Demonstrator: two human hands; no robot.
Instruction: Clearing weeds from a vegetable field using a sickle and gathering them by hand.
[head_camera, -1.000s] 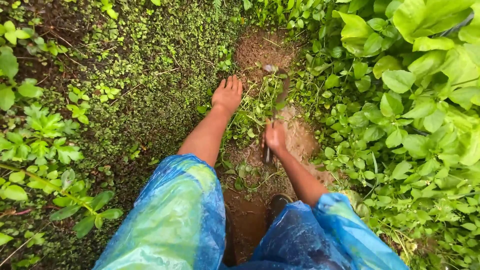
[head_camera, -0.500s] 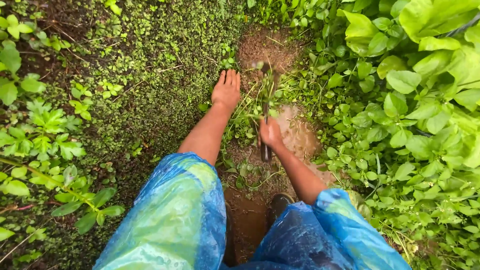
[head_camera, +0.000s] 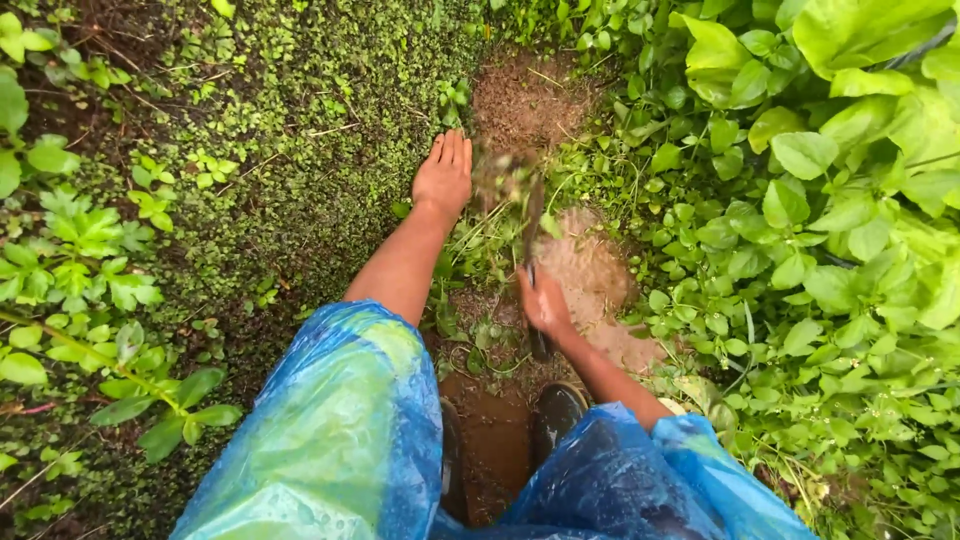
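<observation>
I see the bare soil patch (head_camera: 525, 100) running up the middle, with low green ground cover (head_camera: 300, 130) to its left and broad-leaved plants (head_camera: 820, 180) to its right. My blue plastic rain sleeves (head_camera: 340, 430) fill the near edge, with a dark boot toe (head_camera: 555, 410) between them. My left hand (head_camera: 443, 175) lies flat, fingers released, at the patch's left edge. My right hand (head_camera: 545, 300) is clenched around a blurred hand tool (head_camera: 533, 225) over the patch, among weeds (head_camera: 480, 240).

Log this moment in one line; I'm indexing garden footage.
left hand: flat on low green weeds | right hand: gripping dark blurred hand tool | bare brown soil patch ahead
</observation>
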